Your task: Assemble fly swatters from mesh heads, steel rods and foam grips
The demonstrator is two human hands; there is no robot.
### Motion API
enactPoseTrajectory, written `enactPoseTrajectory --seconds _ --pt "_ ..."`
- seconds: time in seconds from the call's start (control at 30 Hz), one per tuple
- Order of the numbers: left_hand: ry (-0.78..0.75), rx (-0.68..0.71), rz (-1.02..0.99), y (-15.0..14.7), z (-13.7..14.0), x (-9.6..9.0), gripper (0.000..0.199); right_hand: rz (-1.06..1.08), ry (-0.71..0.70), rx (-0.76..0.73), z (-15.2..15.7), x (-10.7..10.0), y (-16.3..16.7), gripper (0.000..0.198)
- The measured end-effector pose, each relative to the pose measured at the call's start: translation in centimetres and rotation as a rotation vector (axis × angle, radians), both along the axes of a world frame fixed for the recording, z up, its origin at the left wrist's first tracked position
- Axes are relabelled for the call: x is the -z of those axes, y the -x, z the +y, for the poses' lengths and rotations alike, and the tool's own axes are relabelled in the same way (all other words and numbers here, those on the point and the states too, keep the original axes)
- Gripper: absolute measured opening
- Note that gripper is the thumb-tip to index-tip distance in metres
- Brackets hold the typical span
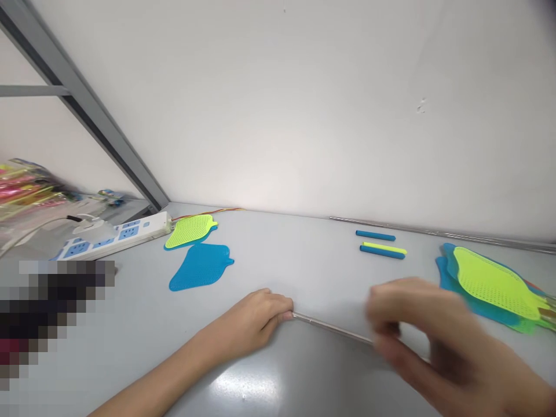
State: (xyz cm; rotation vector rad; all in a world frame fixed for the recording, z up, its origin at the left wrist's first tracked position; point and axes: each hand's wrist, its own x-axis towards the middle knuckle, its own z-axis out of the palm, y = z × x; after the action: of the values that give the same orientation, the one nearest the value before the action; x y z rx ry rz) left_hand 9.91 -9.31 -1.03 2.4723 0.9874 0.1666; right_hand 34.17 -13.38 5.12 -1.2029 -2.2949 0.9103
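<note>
My left hand [264, 315] is closed around the left end of a thin silver metal rod [332, 328], low over the grey table. The rod slants down to the right and passes behind my right hand [430, 341]. Motion blurs that hand, but its thumb and fingers are curled together at the rod. Beyond my left hand lie a blue fly swatter head [202, 266] and a yellow-green swatter head [191, 230] with blue under it. Past my right hand are short blue tubes [382, 252] and a thin yellow tube [384, 247].
More yellow and blue swatter heads [495, 284] are stacked at the right. Several long metal rods [434, 233] lie along the white wall [304, 116]. On the left stand a power strip [130, 234] with a plug, a grey metal frame [95, 110] and bagged colourful items [30, 185].
</note>
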Motion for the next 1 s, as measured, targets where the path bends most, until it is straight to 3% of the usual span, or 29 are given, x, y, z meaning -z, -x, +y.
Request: enactPoseTrajectory --seconds 0.07,0.23,0.37,0.63,0.83,1.0 --pt "-0.009 -0.025 0.001 0.3 0.3 0.1 0.028 -0.120 -0.046 -0.088 1.6 -0.1 1.0 0.024" --pt "-0.022 -0.125 -0.018 1.2 1.3 0.0 0.030 -0.206 0.043 0.028 4.2 2.6 1.7 0.022" --pt "-0.032 -0.154 -0.031 1.6 1.7 -0.2 0.030 -0.151 0.085 0.097 5.2 4.3 1.3 0.026" --pt "-0.044 -0.160 -0.014 1.9 1.7 -0.3 0.028 -0.075 0.281 0.055 5.9 5.0 0.9 0.032" --pt "-0.044 -0.159 -0.013 1.8 1.5 -0.1 0.029 0.014 0.552 0.003 5.6 5.6 1.0 0.032" --pt "-0.033 -0.133 0.020 1.5 1.3 0.1 0.030 0.043 0.582 0.042 5.6 6.2 1.2 0.035"
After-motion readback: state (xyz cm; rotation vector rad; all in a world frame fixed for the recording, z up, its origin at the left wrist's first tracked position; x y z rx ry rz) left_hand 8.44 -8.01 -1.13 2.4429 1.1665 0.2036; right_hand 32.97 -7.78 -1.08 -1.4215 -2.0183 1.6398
